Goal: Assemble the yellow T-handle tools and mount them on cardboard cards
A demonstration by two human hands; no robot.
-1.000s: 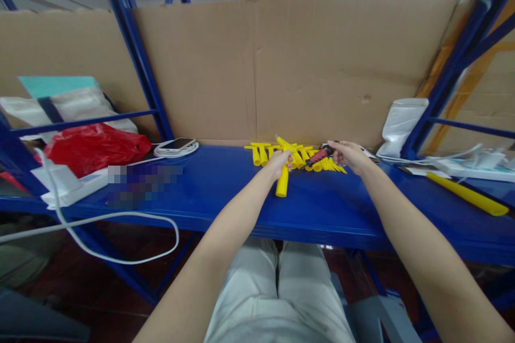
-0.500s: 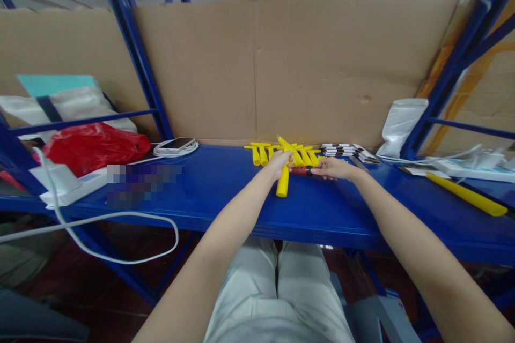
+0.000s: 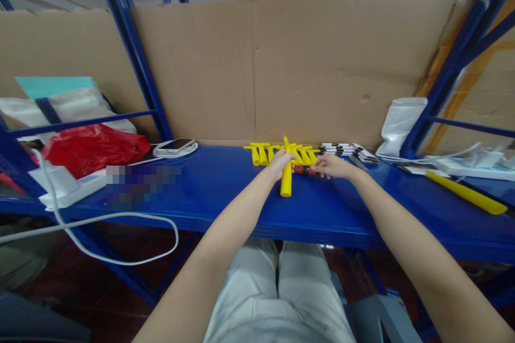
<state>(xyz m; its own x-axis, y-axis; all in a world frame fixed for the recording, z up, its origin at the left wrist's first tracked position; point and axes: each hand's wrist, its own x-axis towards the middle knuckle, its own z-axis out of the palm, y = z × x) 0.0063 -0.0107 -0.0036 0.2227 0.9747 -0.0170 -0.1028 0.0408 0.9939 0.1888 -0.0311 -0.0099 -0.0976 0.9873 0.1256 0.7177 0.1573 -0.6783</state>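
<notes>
My left hand (image 3: 282,163) is closed round a yellow T-shaped plastic handle (image 3: 286,183), its wide round end pointing down towards me. In my right hand (image 3: 332,166) the fingers are closed on the black end of a red-and-black cylindrical tool (image 3: 304,171), which lies sideways with its other end at the yellow handle. Whether that end touches the handle is hidden by my left fingers. Behind both hands, several more yellow T-shaped handles (image 3: 263,155) lie in a row on the blue shelf table (image 3: 225,187).
Black-and-white packets (image 3: 338,150) lie right of the row, near a white pouch (image 3: 402,126). Further right is a long yellow piece (image 3: 466,193). At left are a phone (image 3: 178,143) on a coiled cable, a red plastic bag (image 3: 96,146) and a power strip (image 3: 80,188). Cardboard (image 3: 322,64) stands behind.
The yellow handle in my left hand has turned more upright, its wide end shifting slightly right. My right hand has moved a little left and still grips the red-and-black tool.
</notes>
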